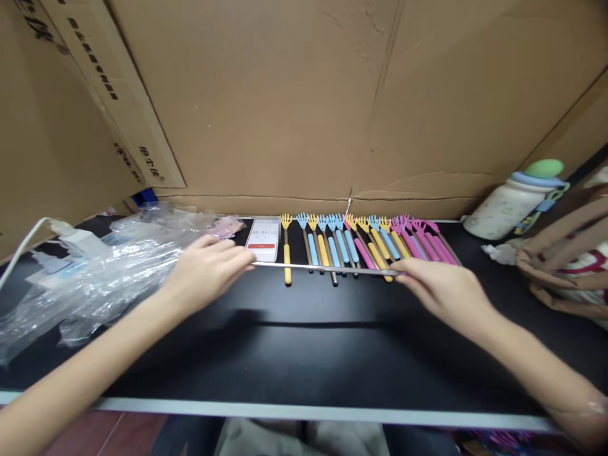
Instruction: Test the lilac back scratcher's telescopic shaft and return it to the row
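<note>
My left hand (209, 269) and my right hand (439, 285) each pinch one end of a thin telescopic metal rod (327, 268), stretched out level between them a little above the black table (304, 342). Behind the rod lies a row of several small back scratchers (365, 244) with yellow, blue and pink handles and claw-shaped heads, side by side, heads pointing to the cardboard wall. A yellow-handled one (287, 256) lies at the left end of the row.
A white phone (264, 239) showing a timer lies left of the row. Crumpled clear plastic bags (95, 272) and a white charger (71, 240) are at the left. A bottle with a green cap (515, 199) and a bag (565, 259) stand at the right. Cardboard (285, 95) walls the back.
</note>
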`<action>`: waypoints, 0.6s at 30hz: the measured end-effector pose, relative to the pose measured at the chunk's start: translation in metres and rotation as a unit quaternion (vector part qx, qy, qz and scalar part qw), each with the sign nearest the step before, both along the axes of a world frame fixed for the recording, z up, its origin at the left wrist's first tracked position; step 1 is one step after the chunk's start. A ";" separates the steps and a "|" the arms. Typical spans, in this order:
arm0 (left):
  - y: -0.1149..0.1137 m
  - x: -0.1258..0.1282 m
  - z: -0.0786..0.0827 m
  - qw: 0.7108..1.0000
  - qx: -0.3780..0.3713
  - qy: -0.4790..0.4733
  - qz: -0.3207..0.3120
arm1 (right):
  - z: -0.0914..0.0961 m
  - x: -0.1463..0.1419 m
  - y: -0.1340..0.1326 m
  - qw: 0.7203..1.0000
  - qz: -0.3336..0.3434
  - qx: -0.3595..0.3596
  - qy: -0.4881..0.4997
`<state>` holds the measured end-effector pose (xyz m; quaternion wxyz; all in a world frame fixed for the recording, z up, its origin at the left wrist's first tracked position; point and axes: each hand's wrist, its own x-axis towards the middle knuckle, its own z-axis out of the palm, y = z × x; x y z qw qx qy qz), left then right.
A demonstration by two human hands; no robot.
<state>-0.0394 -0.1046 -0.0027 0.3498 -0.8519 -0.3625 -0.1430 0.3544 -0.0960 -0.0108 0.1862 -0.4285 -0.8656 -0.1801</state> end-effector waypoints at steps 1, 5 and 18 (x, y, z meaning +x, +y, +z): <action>-0.002 0.019 -0.001 1.000 -0.003 -0.009 -0.014 | -0.001 -0.022 -0.005 1.000 0.021 0.012 -0.004; -0.010 0.076 -0.004 0.998 -0.013 -0.028 -0.056 | 0.001 -0.083 -0.021 0.997 0.049 0.051 -0.026; 0.000 0.060 -0.002 0.998 0.026 -0.009 -0.063 | 0.004 -0.057 -0.017 0.995 0.030 0.078 -0.059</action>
